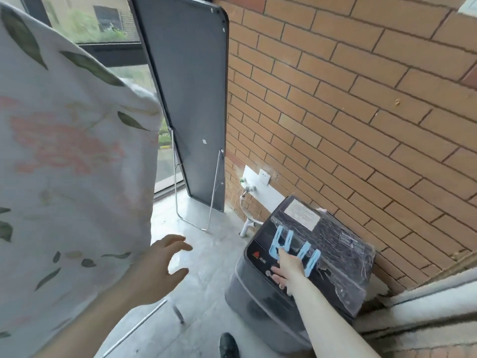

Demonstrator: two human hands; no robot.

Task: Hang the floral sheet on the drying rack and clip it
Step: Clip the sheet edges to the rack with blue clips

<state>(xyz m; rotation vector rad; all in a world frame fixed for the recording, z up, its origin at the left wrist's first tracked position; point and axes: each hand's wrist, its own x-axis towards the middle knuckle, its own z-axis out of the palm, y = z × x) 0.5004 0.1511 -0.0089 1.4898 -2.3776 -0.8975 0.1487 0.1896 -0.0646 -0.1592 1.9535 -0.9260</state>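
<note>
The floral sheet (72,156), white with green leaves and pink flowers, hangs draped on the left and hides most of the drying rack; only a metal leg (144,319) of the rack shows below it. My left hand (160,264) hovers beside the sheet's lower right edge, fingers spread, holding nothing. Several light blue clips (294,246) lie on the lid of a dark washing machine (335,267). My right hand (287,270) reaches over the machine's front panel, fingertips at the clips; whether it grips one is unclear.
A dark panel on a metal stand (188,99) leans against the brick wall (348,112). A tap, hose and socket plate (255,182) sit low on the wall. A window (90,21) is behind the sheet. My shoe (228,344) is on the concrete floor.
</note>
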